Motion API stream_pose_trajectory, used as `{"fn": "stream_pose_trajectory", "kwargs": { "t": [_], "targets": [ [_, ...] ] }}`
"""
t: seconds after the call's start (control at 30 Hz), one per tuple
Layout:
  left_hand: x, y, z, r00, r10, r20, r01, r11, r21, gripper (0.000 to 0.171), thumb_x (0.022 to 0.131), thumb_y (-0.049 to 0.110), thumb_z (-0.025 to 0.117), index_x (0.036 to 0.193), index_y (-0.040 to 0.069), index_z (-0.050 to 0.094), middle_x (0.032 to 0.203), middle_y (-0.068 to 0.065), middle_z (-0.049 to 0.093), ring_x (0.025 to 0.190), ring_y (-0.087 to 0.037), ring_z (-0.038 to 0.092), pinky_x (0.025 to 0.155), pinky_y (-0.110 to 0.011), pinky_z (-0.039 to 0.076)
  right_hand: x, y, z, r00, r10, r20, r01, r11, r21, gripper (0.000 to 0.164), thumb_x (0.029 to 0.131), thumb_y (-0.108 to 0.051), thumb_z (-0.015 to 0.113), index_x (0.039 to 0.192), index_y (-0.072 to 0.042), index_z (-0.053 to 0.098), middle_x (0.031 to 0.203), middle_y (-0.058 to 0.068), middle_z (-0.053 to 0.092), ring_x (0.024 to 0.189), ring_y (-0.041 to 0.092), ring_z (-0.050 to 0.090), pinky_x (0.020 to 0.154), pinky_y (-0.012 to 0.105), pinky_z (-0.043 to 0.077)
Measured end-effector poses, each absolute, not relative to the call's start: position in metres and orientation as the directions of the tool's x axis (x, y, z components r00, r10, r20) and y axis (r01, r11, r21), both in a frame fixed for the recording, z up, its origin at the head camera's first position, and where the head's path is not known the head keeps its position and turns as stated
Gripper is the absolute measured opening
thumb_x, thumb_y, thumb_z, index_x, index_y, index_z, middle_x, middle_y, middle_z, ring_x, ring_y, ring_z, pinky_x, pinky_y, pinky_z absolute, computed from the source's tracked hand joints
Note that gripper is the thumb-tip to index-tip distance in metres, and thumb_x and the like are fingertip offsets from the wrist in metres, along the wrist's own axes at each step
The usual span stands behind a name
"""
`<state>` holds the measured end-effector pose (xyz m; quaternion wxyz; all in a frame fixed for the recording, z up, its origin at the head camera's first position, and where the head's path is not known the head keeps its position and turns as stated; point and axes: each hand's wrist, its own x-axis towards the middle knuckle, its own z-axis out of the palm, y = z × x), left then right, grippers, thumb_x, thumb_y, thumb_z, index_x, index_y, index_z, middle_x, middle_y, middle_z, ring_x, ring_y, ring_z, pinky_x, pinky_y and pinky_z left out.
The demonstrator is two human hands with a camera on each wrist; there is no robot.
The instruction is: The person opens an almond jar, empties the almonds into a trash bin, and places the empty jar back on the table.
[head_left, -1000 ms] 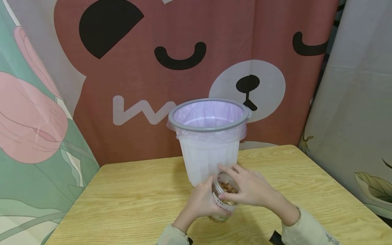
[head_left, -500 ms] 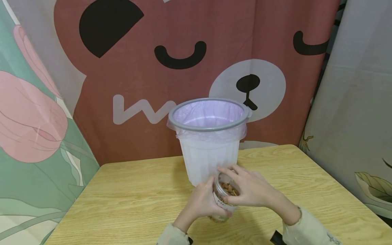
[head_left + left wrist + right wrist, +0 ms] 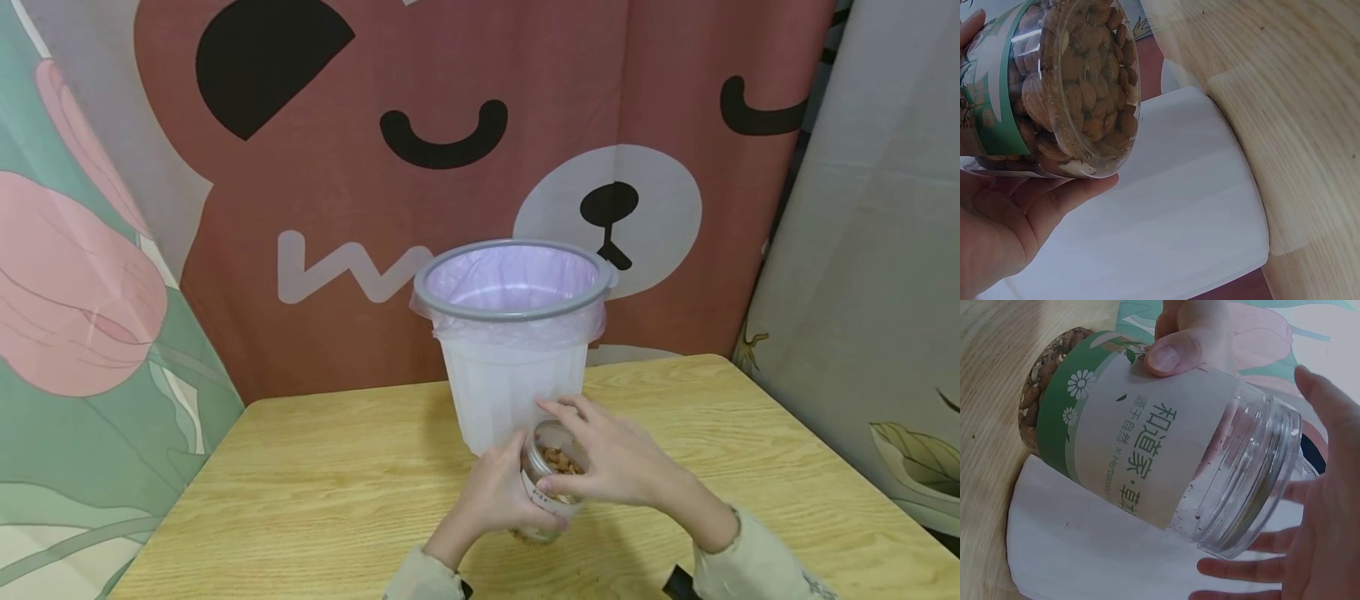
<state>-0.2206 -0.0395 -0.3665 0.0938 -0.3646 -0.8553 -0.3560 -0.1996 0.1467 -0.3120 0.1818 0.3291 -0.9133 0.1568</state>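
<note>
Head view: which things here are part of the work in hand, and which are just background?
In hand:
jar of almonds, label green and white
left hand, gripping the jar's body
right hand, fingers spread at the jar's mouth
lined bin, right behind the jar

Just there:
table
bear curtain
floral curtain

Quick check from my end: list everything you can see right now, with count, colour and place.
Jar of almonds: one, clear plastic with a green and white label, tilted just above the table in front of the bin.
Bin: one, white with a grey rim and a pale purple liner, standing on the table.
Table: one, light wood.
Curtain: one, reddish brown with a bear face, behind the table.
Left hand: grips the jar's body.
Right hand: fingers spread at the jar's mouth.
</note>
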Motion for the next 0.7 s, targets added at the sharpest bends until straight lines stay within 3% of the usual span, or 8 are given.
{"fn": "stream_pose_trajectory", "kwargs": {
  "t": [0.27, 0.7],
  "targets": [
    [-0.2212, -0.0395, -0.3668, -0.720, 0.553, 0.418, 0.688, 0.493, 0.533, 0.077, 0.054, 0.045, 0.081, 0.114, 0.010, 0.046, 0.091, 0.009, 0.056, 0.074, 0.001, 0.053, 0.061, -0.015, 0.044, -0.1985, 0.1445, -0.3119, -0.770, -0.500, 0.395, -0.581, 0.806, -0.112, 0.083, 0.070, -0.069, 0.054, 0.133, -0.016, 0.043, 0.099, 0.001, 0.053, 0.060, 0.005, 0.040, 0.040, 0.019, 0.029],
    [-0.2207, -0.0394, -0.3679, -0.728, 0.550, 0.409, 0.680, 0.504, 0.532, 0.082, 0.054, 0.044, 0.080, 0.118, 0.008, 0.045, 0.092, 0.006, 0.058, 0.075, 0.001, 0.054, 0.063, -0.014, 0.044, -0.1986, 0.1446, -0.3122, -0.760, -0.540, 0.361, -0.610, 0.785, -0.111, 0.077, 0.073, -0.065, 0.053, 0.132, -0.016, 0.044, 0.090, -0.005, 0.050, 0.052, 0.002, 0.034, 0.038, 0.019, 0.027]
  ]
}}
